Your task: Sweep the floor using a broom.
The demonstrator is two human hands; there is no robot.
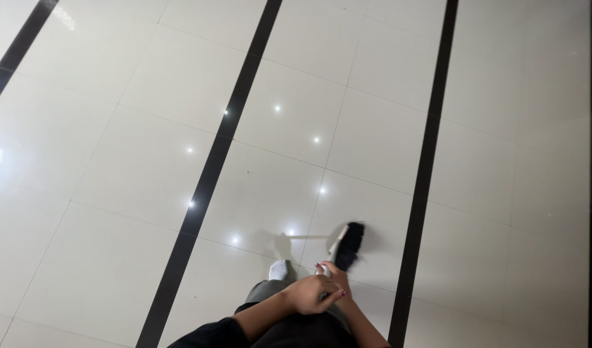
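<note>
Left hand [312, 293] curled shut around the upper part of a broom handle [336, 248], knuckles toward the camera, painted nails showing at the fingertips. Right hand [334, 274] just beyond it and touching, likewise wrapped round the same handle a little lower down (grip mostly hidden behind the left hand, only the thumb side and a few nails visible). Pale handle running away from the hands, up and to the right, ending in a black broom head [349, 248] resting on the floor [148, 161], bristles dark and a little blurred. Beside the broom head to the left, a white-socked foot [278, 269] planted on the tile, grey trouser leg [265, 293] above it. Dark sleeve [209, 335] at the lower edge. All around, glossy cream tiles crossed by black stripes [212, 167] running diagonally, small ceiling lights reflected as bright dots near the broom.
</note>
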